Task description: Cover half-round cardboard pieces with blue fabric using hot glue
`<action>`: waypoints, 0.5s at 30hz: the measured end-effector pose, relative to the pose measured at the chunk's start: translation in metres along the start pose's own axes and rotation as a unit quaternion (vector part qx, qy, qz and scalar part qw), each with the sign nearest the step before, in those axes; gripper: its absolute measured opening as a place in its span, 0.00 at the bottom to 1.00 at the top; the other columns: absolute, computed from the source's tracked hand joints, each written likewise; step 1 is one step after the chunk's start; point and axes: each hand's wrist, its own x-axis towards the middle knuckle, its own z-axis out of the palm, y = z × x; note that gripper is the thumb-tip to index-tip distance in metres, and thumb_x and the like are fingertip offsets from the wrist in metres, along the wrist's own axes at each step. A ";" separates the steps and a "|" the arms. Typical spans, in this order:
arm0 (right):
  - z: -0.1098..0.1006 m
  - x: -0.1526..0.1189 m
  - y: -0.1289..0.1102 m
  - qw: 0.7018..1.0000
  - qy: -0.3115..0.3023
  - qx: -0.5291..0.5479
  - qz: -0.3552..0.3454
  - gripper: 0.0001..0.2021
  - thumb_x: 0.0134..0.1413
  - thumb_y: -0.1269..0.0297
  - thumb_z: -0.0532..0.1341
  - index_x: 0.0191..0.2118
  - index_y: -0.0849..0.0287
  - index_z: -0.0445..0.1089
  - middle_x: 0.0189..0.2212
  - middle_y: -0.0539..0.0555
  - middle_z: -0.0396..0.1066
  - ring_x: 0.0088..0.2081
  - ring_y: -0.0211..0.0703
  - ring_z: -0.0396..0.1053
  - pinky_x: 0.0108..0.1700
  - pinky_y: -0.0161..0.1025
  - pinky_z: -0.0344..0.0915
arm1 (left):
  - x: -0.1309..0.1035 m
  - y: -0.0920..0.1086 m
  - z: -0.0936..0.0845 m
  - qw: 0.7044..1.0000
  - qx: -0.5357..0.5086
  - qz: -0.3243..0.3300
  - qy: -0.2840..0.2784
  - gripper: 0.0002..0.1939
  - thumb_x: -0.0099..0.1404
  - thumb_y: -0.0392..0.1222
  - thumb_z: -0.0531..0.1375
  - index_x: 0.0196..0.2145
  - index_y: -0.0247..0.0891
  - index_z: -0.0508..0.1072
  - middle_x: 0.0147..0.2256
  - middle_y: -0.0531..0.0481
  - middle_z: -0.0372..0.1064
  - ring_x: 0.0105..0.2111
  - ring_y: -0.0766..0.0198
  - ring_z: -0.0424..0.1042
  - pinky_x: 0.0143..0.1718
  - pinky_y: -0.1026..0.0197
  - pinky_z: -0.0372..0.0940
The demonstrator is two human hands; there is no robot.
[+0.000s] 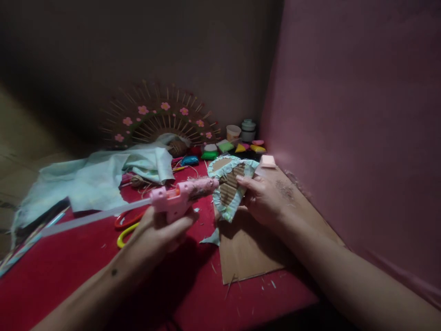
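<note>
My left hand [168, 230] is wrapped round the handle of a pink hot glue gun [172, 197], with a long translucent glue stick [99, 218] sticking out of its back. The gun's nozzle points right, at or very near a piece of corrugated cardboard [230, 189] edged with pale blue-green fabric. That fabric-edged piece is pinched at its right side by my right hand [260, 195]. Whether the nozzle touches it, I cannot tell. Just behind it is another fabric-edged cardboard piece [222, 164], partly covered.
Beneath my right hand lies a flat cardboard sheet [255, 257]. Scissors with red and yellow handles [127, 234] are left of the gun. Pale fabric [96, 174] spreads at the left. Coloured clay packets [225, 146] and a flowered stick fan [155, 117] stand at the back.
</note>
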 end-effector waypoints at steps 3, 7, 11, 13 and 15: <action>-0.002 0.001 0.001 1.000 0.005 -0.002 -0.002 0.12 0.43 0.63 0.64 0.37 0.59 0.70 0.32 0.56 0.74 0.33 0.47 0.72 0.36 0.45 0.69 | -0.001 -0.004 -0.004 0.997 -0.054 -0.062 0.002 0.11 0.55 0.45 0.64 0.26 0.36 0.67 0.14 0.60 0.55 0.15 0.74 0.52 0.16 0.70 0.47; -0.003 0.002 0.003 0.999 -0.018 -0.026 -0.006 0.09 0.43 0.63 0.63 0.33 0.59 0.70 0.30 0.56 0.73 0.33 0.48 0.72 0.35 0.46 0.69 | -0.003 -0.004 -0.003 0.997 -0.061 -0.040 0.000 0.12 0.55 0.46 0.63 0.27 0.37 0.66 0.16 0.58 0.56 0.16 0.72 0.53 0.16 0.69 0.46; -0.001 -0.001 0.002 0.997 -0.050 -0.059 -0.009 0.06 0.41 0.65 0.61 0.29 0.58 0.69 0.29 0.55 0.73 0.35 0.49 0.72 0.37 0.48 0.69 | -0.004 -0.001 -0.001 1.000 0.014 0.007 0.020 0.12 0.58 0.48 0.61 0.27 0.37 0.65 0.18 0.58 0.57 0.18 0.71 0.54 0.18 0.67 0.51; 0.001 -0.003 0.001 0.994 -0.061 -0.088 -0.017 0.05 0.41 0.66 0.61 0.29 0.57 0.69 0.29 0.55 0.73 0.36 0.49 0.72 0.38 0.48 0.69 | -0.004 -0.001 -0.002 0.998 0.058 0.029 0.017 0.12 0.60 0.48 0.60 0.27 0.37 0.66 0.19 0.57 0.58 0.19 0.70 0.56 0.19 0.67 0.54; 0.002 -0.005 0.002 0.992 -0.065 -0.107 -0.022 0.05 0.42 0.65 0.61 0.30 0.56 0.69 0.30 0.55 0.73 0.35 0.48 0.72 0.38 0.48 0.69 | -0.003 0.000 -0.003 0.996 0.076 0.040 0.020 0.11 0.60 0.48 0.60 0.28 0.37 0.67 0.21 0.56 0.59 0.20 0.70 0.57 0.20 0.67 0.55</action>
